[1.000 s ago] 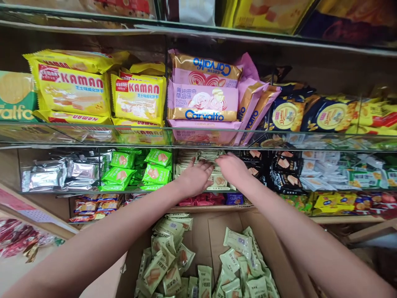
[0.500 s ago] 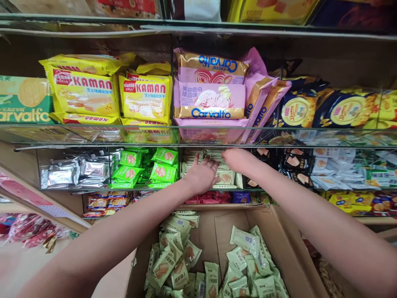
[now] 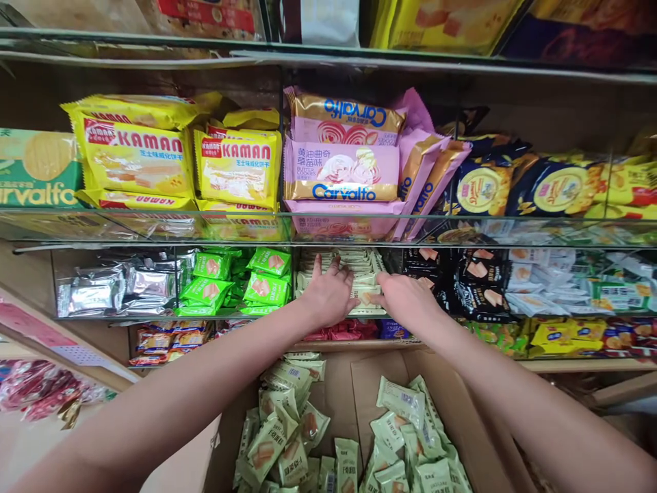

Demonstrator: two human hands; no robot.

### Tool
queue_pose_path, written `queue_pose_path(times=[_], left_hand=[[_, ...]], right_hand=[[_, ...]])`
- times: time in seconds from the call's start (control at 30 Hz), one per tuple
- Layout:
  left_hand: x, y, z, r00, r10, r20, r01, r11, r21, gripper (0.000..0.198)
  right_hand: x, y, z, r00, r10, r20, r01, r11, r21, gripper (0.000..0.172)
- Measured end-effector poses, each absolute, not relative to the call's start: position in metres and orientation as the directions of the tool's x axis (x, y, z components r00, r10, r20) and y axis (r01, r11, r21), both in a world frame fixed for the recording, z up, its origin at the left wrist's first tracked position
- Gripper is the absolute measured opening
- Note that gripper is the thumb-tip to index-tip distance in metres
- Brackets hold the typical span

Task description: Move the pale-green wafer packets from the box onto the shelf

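Lots I can't see properly: the cream wafer packets (image 3: 359, 268) in the middle shelf compartment are half under my hands, so no exact count, just several rows stacked flat. The cardboard box (image 3: 480, 418) below is cut off by the bottom edge, and the pale green packets (image 3: 287, 438) in it lie in 2 loose heaps, left & right, too jumbled to count. The top shelf is cropped, labels unreadable. The black packets (image 3: 475, 281) to the right are blurred behind glass reflections. Counted: 2 yellow Kaman packs (image 3: 136, 159) facing front, w/ more lying flat under and over them; 1 pink Carvalto pack (image 3: 341, 171) facing front, 1 upside-down on top, approx. 3 leaning beside it; 4 bright green packets (image 3: 259, 286) w/ clear fronts and others behind; a pile of silver packets (image 3: 110, 291) far left. My left hand (image 3: 328, 294) lies palm down on the cream packets, fingers straight and slightly spread, holding nothing. My right hand (image 3: 406, 302) is just beside it, not touching, fingers loosely curled and pointing left, tips on a front packet of the same stack; can't tell if it's pinching it or only resting there.
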State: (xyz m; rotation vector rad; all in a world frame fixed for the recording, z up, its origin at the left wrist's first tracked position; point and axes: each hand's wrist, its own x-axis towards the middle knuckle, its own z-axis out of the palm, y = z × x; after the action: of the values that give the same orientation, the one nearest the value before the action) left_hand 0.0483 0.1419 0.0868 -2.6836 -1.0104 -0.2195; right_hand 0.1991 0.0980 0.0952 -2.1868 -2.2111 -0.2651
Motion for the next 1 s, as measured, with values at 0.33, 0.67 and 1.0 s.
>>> queue_pose_path(times=[0.33,0.67,1.0], left_hand=[[0.052,0.144,0.085,0.735,0.651,0.189,0.673,-0.735,-0.088,0.051],[0.056,0.140,0.081,0.721,0.669,0.180,0.689,-0.720,-0.087,0.054],[0.061,0.133,0.069,0.626,0.716,0.310,0.771,-0.627,-0.109,0.054]], right_hand=[[0.200,0.095,0.083,0.083,0.979,0.187,0.987,-0.055,-0.148,0.022],[0.199,0.097,0.071,0.105,0.952,0.287,0.963,-0.026,-0.267,0.014],[0.200,0.091,0.069,-0.093,0.933,0.347,0.992,0.118,-0.052,0.034]])
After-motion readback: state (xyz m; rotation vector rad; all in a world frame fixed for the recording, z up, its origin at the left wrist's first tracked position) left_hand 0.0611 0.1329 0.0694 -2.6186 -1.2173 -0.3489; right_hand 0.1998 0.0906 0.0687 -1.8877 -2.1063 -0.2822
